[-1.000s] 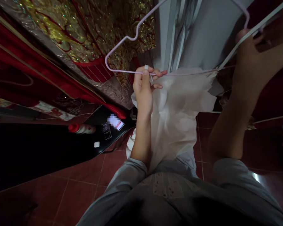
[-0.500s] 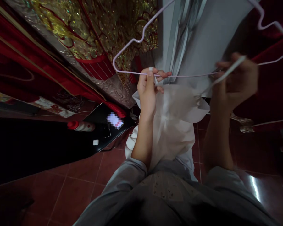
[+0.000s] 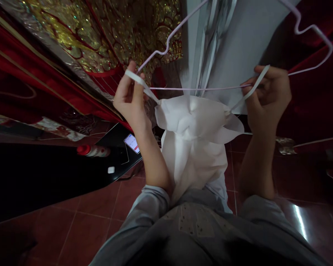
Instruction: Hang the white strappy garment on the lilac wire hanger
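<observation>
A pale pink wire clothes hanger [image 3: 199,89] spans the upper middle of the view, its bottom bar roughly level. Below it hangs a white garment [image 3: 194,114] with a strap at each side. My left hand [image 3: 134,101] is closed near the hanger's left corner, with the left strap [image 3: 144,84] looped over its fingers. At the right end of the bar, my right hand [image 3: 269,96] is closed on the right strap [image 3: 256,83], which runs over its fingertips. Its fingers also touch the hanger bar.
Gold sequined clothing [image 3: 122,33] hangs at upper left, beside red fabric [image 3: 22,77]. A black table [image 3: 44,184] on the left bears a phone [image 3: 131,143], a red-capped bottle [image 3: 93,150] and a small white case [image 3: 111,170]. Dark red cloth [image 3: 319,99] hangs on the right.
My left hand has moved left along the bar to the hanger's corner, spreading the left strap outward. The right hand has shifted slightly left, and the hanger has moved a little left.
</observation>
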Demonstrator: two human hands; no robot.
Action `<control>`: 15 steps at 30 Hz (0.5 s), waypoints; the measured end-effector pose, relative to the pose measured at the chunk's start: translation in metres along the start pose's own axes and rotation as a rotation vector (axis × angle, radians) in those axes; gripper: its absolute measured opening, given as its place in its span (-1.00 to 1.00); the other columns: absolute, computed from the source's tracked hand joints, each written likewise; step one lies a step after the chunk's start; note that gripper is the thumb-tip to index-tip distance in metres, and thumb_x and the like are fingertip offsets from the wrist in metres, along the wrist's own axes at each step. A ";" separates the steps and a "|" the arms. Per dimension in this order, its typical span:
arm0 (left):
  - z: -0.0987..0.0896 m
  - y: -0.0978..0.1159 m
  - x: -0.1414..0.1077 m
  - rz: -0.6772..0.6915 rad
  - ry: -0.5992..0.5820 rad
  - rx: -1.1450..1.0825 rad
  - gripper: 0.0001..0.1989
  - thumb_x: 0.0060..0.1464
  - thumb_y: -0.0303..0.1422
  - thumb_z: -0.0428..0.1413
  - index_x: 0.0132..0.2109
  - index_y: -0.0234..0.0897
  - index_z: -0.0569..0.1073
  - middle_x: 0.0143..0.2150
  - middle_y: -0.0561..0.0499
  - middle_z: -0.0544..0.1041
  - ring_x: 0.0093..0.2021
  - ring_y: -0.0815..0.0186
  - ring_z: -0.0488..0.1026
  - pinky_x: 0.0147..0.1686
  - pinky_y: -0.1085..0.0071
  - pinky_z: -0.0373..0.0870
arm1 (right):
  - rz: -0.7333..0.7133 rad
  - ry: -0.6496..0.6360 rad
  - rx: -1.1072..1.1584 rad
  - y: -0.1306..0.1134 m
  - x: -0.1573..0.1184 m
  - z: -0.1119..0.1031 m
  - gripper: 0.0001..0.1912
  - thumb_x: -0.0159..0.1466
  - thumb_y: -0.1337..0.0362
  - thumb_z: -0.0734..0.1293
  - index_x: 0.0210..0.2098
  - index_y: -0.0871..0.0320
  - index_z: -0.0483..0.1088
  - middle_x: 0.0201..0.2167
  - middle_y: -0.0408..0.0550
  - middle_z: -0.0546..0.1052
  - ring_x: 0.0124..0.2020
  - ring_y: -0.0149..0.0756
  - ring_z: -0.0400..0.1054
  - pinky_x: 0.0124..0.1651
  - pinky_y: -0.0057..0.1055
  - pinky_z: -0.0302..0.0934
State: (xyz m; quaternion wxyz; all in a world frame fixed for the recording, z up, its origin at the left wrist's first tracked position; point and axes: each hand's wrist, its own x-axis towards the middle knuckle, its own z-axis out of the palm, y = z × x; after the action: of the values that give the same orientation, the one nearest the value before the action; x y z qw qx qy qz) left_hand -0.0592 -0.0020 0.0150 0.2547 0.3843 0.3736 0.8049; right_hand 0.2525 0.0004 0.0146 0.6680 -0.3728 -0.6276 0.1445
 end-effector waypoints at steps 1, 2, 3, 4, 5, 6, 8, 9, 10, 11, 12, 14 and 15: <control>0.004 0.007 0.006 0.001 -0.065 0.027 -0.66 0.08 -0.19 0.50 0.00 0.02 0.66 0.18 0.11 0.71 0.41 -0.03 0.47 0.18 0.10 0.59 | 0.015 -0.016 -0.002 0.001 -0.001 0.000 -0.47 0.24 -0.16 0.55 0.08 -0.04 0.56 -0.12 -0.04 0.55 -0.17 -0.25 0.51 -0.24 -0.30 0.42; 0.009 0.015 0.011 -0.012 -0.126 0.065 -0.66 0.06 -0.24 0.53 -0.03 -0.01 0.67 0.14 0.10 0.71 0.37 -0.02 0.50 0.21 0.11 0.57 | 0.029 -0.035 -0.003 0.003 -0.003 0.000 -0.45 0.24 -0.16 0.55 0.09 -0.03 0.55 -0.10 -0.03 0.56 -0.14 -0.24 0.51 -0.24 -0.30 0.44; 0.015 0.023 0.017 -0.031 -0.181 0.115 -0.68 0.05 -0.32 0.54 -0.06 -0.04 0.68 0.08 0.08 0.72 0.30 0.00 0.54 0.21 0.13 0.55 | 0.041 -0.056 -0.008 0.005 -0.005 0.001 -0.43 0.24 -0.15 0.54 0.12 -0.02 0.53 -0.10 -0.03 0.56 -0.12 -0.22 0.52 -0.23 -0.29 0.45; 0.020 0.029 0.022 -0.052 -0.239 0.179 -0.71 0.07 -0.41 0.53 -0.10 -0.09 0.68 0.00 0.05 0.70 0.21 0.03 0.57 0.18 0.16 0.54 | 0.042 -0.068 -0.015 0.007 -0.006 0.001 -0.42 0.24 -0.15 0.53 0.14 -0.02 0.51 -0.10 -0.02 0.57 -0.10 -0.22 0.51 -0.22 -0.29 0.46; 0.025 0.035 0.028 -0.059 -0.286 0.244 -0.75 0.08 -0.51 0.51 -0.15 -0.14 0.68 -0.10 0.03 0.67 0.11 0.08 0.58 0.14 0.20 0.53 | 0.033 -0.073 -0.024 0.008 -0.008 0.002 -0.40 0.24 -0.15 0.53 0.15 -0.02 0.50 -0.11 -0.03 0.57 -0.09 -0.22 0.51 -0.22 -0.30 0.46; 0.029 0.040 0.033 -0.047 -0.324 0.303 -0.76 0.09 -0.59 0.48 -0.21 -0.18 0.67 -0.20 0.02 0.61 0.01 0.12 0.58 0.10 0.24 0.52 | 0.017 -0.071 -0.032 0.009 -0.009 0.003 -0.40 0.24 -0.15 0.53 0.16 -0.02 0.50 -0.11 -0.04 0.57 -0.08 -0.22 0.51 -0.23 -0.31 0.46; 0.036 0.046 0.040 -0.007 -0.401 0.387 -0.73 0.10 -0.65 0.45 -0.33 -0.21 0.59 -0.32 0.04 0.47 -0.13 0.18 0.52 0.03 0.27 0.49 | 0.003 -0.066 -0.052 0.010 -0.012 0.005 -0.43 0.26 -0.13 0.52 0.16 -0.05 0.50 -0.09 -0.06 0.56 -0.03 -0.22 0.51 -0.25 -0.34 0.45; 0.039 0.049 0.042 0.000 -0.444 0.412 -0.70 0.13 -0.62 0.45 -0.36 -0.20 0.54 -0.34 0.05 0.44 -0.15 0.19 0.49 0.02 0.28 0.49 | 0.001 -0.058 -0.060 0.009 -0.013 0.006 -0.45 0.27 -0.13 0.52 0.16 -0.07 0.50 -0.08 -0.06 0.55 -0.01 -0.21 0.52 -0.27 -0.36 0.45; 0.040 0.051 0.043 -0.006 -0.484 0.427 -0.68 0.17 -0.57 0.45 -0.37 -0.18 0.50 -0.35 0.05 0.43 -0.15 0.19 0.47 0.02 0.28 0.49 | 0.001 -0.047 -0.066 0.009 -0.014 0.007 -0.45 0.28 -0.14 0.51 0.16 -0.08 0.49 -0.07 -0.06 0.55 0.00 -0.20 0.52 -0.29 -0.37 0.44; 0.042 0.053 0.043 -0.024 -0.515 0.432 -0.68 0.21 -0.51 0.45 -0.37 -0.17 0.48 -0.34 0.05 0.44 -0.14 0.19 0.46 0.05 0.28 0.49 | 0.006 -0.039 -0.075 0.007 -0.015 0.008 -0.46 0.28 -0.15 0.52 0.16 -0.10 0.49 -0.06 -0.06 0.55 0.00 -0.19 0.53 -0.31 -0.37 0.44; 0.043 0.055 0.042 -0.061 -0.527 0.426 -0.68 0.24 -0.47 0.44 -0.34 -0.16 0.46 -0.32 0.07 0.46 -0.12 0.19 0.46 0.09 0.28 0.49 | 0.015 -0.034 -0.088 0.006 -0.016 0.009 -0.46 0.27 -0.16 0.52 0.15 -0.11 0.48 -0.06 -0.06 0.55 0.01 -0.17 0.53 -0.32 -0.36 0.45; 0.043 0.055 0.037 -0.178 -0.368 0.339 -0.69 0.25 -0.52 0.43 -0.28 -0.16 0.45 -0.30 0.11 0.49 -0.05 0.21 0.48 0.18 0.29 0.48 | 0.046 -0.038 -0.127 0.004 -0.018 0.010 -0.47 0.27 -0.17 0.52 0.13 -0.13 0.47 -0.04 -0.04 0.56 0.02 -0.11 0.55 -0.30 -0.30 0.49; 0.042 0.053 0.034 -0.234 -0.209 0.252 -0.68 0.24 -0.58 0.42 -0.23 -0.16 0.45 -0.29 0.13 0.51 0.00 0.22 0.50 0.21 0.30 0.47 | 0.066 -0.047 -0.149 0.003 -0.019 0.011 -0.48 0.28 -0.17 0.51 0.13 -0.14 0.47 -0.02 -0.03 0.57 0.02 -0.09 0.56 -0.28 -0.27 0.51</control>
State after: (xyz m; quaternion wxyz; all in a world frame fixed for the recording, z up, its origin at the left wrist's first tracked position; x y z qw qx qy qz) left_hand -0.0511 0.0076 0.0898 0.3335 0.4485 0.4851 0.6725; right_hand 0.2397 -0.0068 -0.0020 0.6185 -0.4383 -0.6395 0.1281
